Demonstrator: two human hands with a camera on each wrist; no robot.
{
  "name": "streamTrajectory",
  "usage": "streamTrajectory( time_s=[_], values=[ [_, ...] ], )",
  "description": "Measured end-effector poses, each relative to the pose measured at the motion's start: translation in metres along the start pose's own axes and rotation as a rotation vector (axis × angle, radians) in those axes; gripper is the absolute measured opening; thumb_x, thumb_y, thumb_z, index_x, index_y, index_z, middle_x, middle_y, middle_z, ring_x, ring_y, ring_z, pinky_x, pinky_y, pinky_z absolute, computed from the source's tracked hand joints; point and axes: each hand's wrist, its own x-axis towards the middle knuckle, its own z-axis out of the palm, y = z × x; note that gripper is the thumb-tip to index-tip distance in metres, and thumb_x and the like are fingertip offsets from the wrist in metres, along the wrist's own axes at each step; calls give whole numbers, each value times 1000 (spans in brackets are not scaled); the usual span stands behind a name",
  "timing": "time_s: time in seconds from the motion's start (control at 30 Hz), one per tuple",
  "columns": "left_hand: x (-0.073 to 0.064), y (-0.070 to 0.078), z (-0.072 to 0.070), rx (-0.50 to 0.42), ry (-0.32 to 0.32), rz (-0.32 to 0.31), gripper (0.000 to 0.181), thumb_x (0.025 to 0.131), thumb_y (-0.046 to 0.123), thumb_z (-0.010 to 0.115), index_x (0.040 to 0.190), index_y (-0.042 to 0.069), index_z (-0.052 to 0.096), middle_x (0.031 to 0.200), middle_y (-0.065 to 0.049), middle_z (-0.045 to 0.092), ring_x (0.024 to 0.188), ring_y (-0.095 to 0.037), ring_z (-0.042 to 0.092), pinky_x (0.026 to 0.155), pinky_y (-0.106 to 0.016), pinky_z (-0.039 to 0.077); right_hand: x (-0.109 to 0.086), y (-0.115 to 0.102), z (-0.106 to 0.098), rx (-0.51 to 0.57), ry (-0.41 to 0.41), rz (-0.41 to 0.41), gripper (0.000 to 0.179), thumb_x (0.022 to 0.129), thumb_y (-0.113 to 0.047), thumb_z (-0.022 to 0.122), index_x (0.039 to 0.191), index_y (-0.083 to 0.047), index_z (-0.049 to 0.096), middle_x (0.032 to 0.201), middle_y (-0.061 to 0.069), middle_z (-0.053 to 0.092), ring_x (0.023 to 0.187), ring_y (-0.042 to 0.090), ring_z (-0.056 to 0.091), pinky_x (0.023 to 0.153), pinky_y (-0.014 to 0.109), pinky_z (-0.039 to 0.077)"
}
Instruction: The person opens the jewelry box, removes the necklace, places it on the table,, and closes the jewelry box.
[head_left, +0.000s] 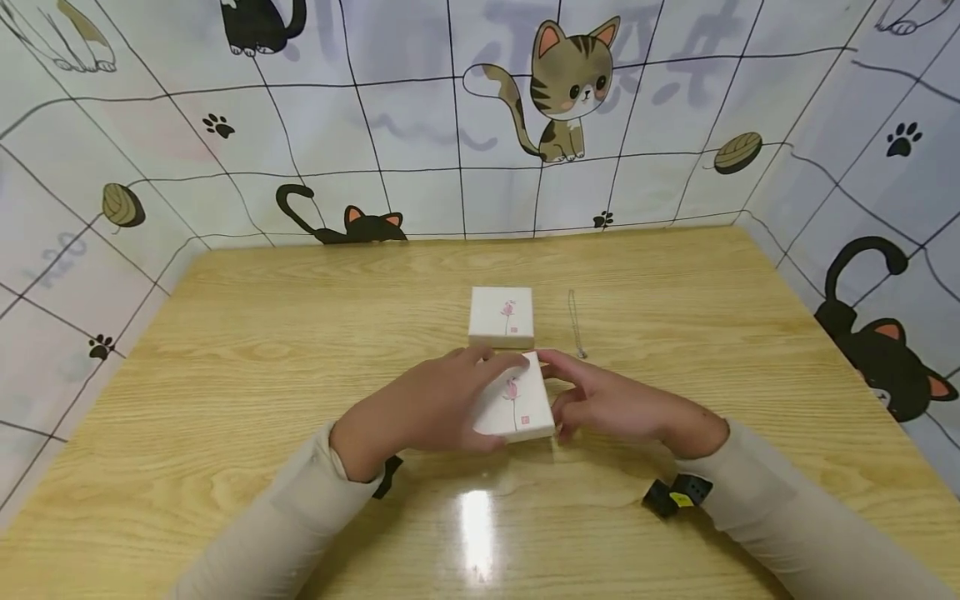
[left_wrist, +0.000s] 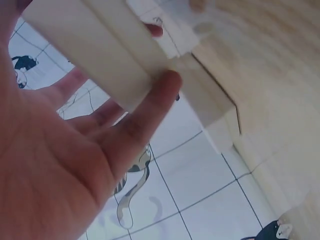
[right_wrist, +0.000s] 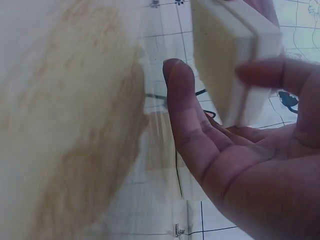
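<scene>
A square white gift box (head_left: 517,400) with a pink flower on its lid sits tilted between both hands near the table's middle. My left hand (head_left: 438,400) grips it from the left, thumb along the near edge and fingers at the far side. From the right, my right hand (head_left: 611,404) holds the box's side with curled fingers. In the right wrist view, a fingertip (right_wrist: 250,72) presses the box (right_wrist: 220,60) right at the seam between lid and base. The left wrist view shows the box's pale side (left_wrist: 95,45) over the left fingers.
A second white box (head_left: 501,317) with the same flower lies just beyond the held one. To its right rests a thin chain necklace (head_left: 574,321) with a small pendant. The wooden table (head_left: 300,308) is bordered by cat-printed cloth walls (head_left: 420,125).
</scene>
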Motion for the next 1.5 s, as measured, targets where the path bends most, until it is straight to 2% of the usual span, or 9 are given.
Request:
streamTrajectory(
  time_s=[0.2, 0.3, 0.47, 0.6, 0.73, 0.83, 1.0, 1.23, 1.5],
  values=[
    [0, -2, -9, -86, 55, 19, 91, 75, 51, 82, 151, 28, 36, 132, -3, 54, 89, -11, 54, 72, -24, 50, -1, 0, 0, 38, 1, 4, 101, 88, -9, 74, 159, -26, 4, 151, 20, 41, 109, 30, 66, 82, 41, 58],
    [0, -1, -9, -108, 53, 26, 92, 76, 50, 81, 152, 29, 34, 134, -6, 53, 89, -11, 55, 70, -22, 50, -1, -2, 3, 58, 21, -2, 106, 85, -14, 80, 158, -24, 4, 147, 22, 45, 114, 30, 65, 84, 39, 58],
    [2, 2, -3, -77, 27, 28, 101, 77, 51, 80, 157, 32, 23, 144, -10, 48, 90, -11, 54, 70, -22, 49, 1, -2, 8, 31, 64, -13, 105, 82, -15, 83, 156, -21, 8, 138, 21, 54, 110, 28, 66, 84, 35, 57],
    [1, 5, 1, -64, -29, 14, 106, 76, 56, 80, 159, 34, 17, 135, -7, 52, 85, -12, 54, 68, -23, 48, 0, -1, 12, -17, 58, -8, 101, 81, -17, 84, 153, -19, 12, 129, 19, 59, 103, 27, 67, 82, 33, 57],
    [-2, 10, 3, -66, -66, -7, 108, 74, 56, 82, 159, 35, 17, 122, -6, 55, 81, -12, 54, 67, -24, 48, 1, -1, 16, -5, 24, -2, 96, 82, -15, 83, 150, -19, 16, 125, 18, 60, 102, 27, 67, 81, 34, 57],
    [-3, 12, 5, -53, -63, -4, 109, 74, 56, 82, 159, 34, 17, 119, -5, 56, 81, -12, 55, 68, -24, 48, 1, -2, 17, -11, 13, -8, 92, 82, -15, 83, 148, -17, 19, 123, 17, 61, 100, 27, 68, 80, 34, 57],
    [-2, 14, 10, -46, -73, -9, 110, 74, 57, 82, 159, 36, 15, 113, -2, 53, 79, -12, 54, 65, -23, 47, 2, -2, 20, -79, 21, -11, 86, 82, -18, 83, 143, -13, 23, 116, 14, 64, 95, 26, 67, 78, 33, 56],
    [-1, 15, 9, -40, -93, 2, 110, 76, 54, 81, 159, 39, 11, 118, -4, 54, 80, -13, 54, 66, -23, 47, 2, -1, 21, -148, 34, -17, 85, 81, -19, 84, 141, -12, 24, 112, 12, 65, 92, 23, 67, 77, 32, 56],
    [-2, 13, 11, -38, -41, 25, 104, 74, 51, 84, 158, 32, 24, 121, -4, 55, 83, -12, 53, 68, -24, 47, 2, -1, 21, -167, 56, -28, 90, 80, -19, 85, 144, -14, 22, 110, 12, 66, 90, 23, 67, 76, 32, 57]
  ],
)
